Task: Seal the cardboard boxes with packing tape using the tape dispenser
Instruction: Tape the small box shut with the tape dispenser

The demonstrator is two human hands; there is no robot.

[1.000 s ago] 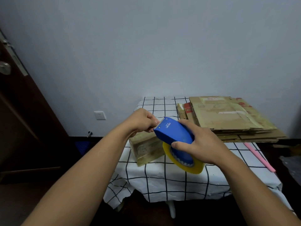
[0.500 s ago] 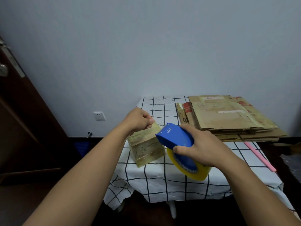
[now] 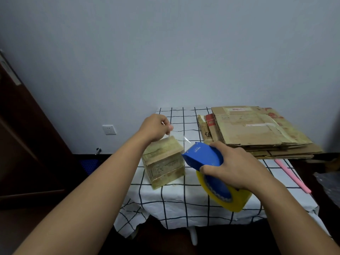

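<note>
A small cardboard box (image 3: 164, 161) stands on the table with the checked cloth (image 3: 180, 197), its faces glossy with clear tape. My right hand (image 3: 237, 166) grips the blue tape dispenser (image 3: 204, 158), which carries a yellow tape roll (image 3: 233, 201), just right of the box. My left hand (image 3: 156, 127) pinches the free end of the clear tape (image 3: 179, 138) above the box's far top edge. A strip of tape stretches from that hand to the dispenser's mouth.
A stack of flattened cardboard boxes (image 3: 253, 129) covers the back right of the table. A pink stick (image 3: 292, 176) lies along the right edge. A dark door (image 3: 27, 144) stands at the left, and a wall socket (image 3: 109, 130) is beside it.
My hands have drawn apart: the left one moved up and back with the tape end, the right one pulled the dispenser right and down. The box's top now shows.
</note>
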